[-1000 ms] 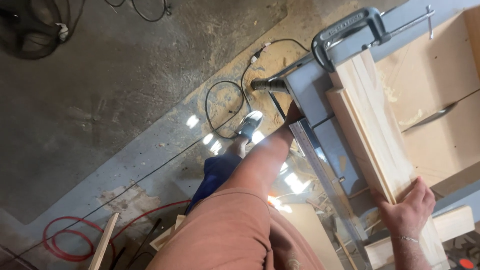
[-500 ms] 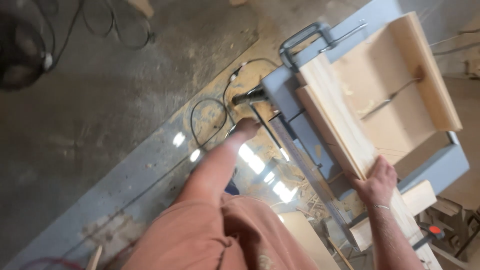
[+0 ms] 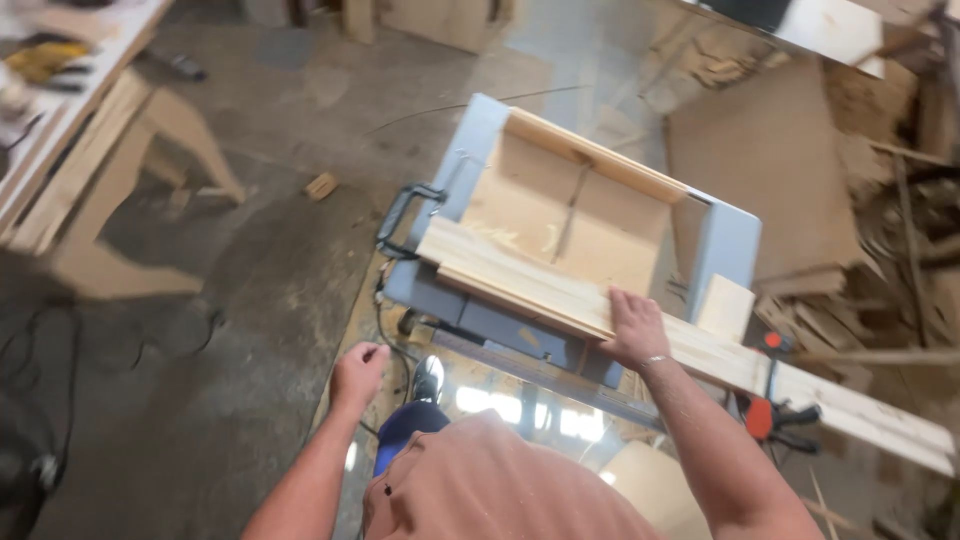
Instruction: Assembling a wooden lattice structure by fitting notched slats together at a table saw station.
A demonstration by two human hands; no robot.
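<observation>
My right hand (image 3: 634,328) lies palm down on a long pale wooden board (image 3: 510,272), holding it near the board's middle. The board rests across the near side of a plywood sled (image 3: 530,200) with a slot down its centre, on top of a grey table saw (image 3: 735,245). The board's right end sticks out well past the saw. My left hand (image 3: 358,372) hangs in the air left of the saw, fingers curled loosely, with nothing in it.
A black clamp (image 3: 400,215) grips the saw's left end; an orange clamp (image 3: 765,415) sits under the board at right. A small wood block (image 3: 725,305) lies by the board. A wooden workbench (image 3: 90,130) stands far left, cables (image 3: 40,340) on the floor, scrap sheets (image 3: 770,160) at right.
My left arm has pulled back from reaching down beside the saw, and the hand is now curled at my side. My right hand stays on the board. The view has swung round.
</observation>
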